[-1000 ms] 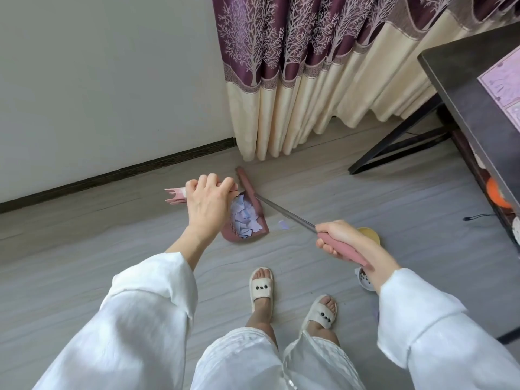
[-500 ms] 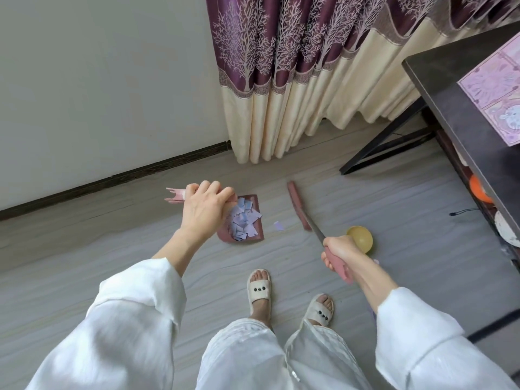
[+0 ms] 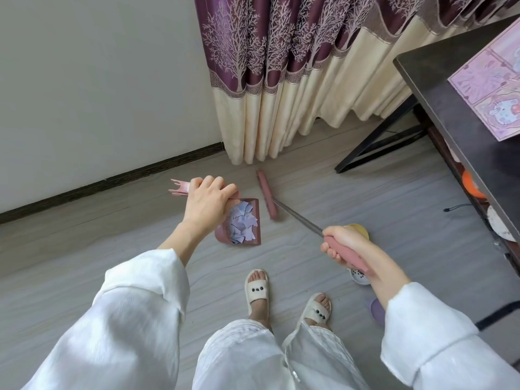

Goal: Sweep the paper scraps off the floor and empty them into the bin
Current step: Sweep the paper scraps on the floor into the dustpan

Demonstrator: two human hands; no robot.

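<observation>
Head view: both hands occupied, scraps gathered in the dustpan.

Left hand [image 3: 209,205] curls its fingers round the top of the pink dustpan handle [image 3: 180,188], whose pronged end sticks out to the left of the fist. Dustpan [image 3: 249,237] sits on the floor [image 3: 323,192] below and to the right of that hand; paper scraps [image 3: 243,223] lie heaped inside it, partly hidden by the hand. Right hand [image 3: 344,244] grips the pink end of the broom handle [image 3: 347,253]; the metal shaft [image 3: 298,218] runs up-left to the broom head [image 3: 267,194], just right of the dustpan, apart from it. Yellow bowl [image 3: 361,230] shows behind the right hand.
</observation>
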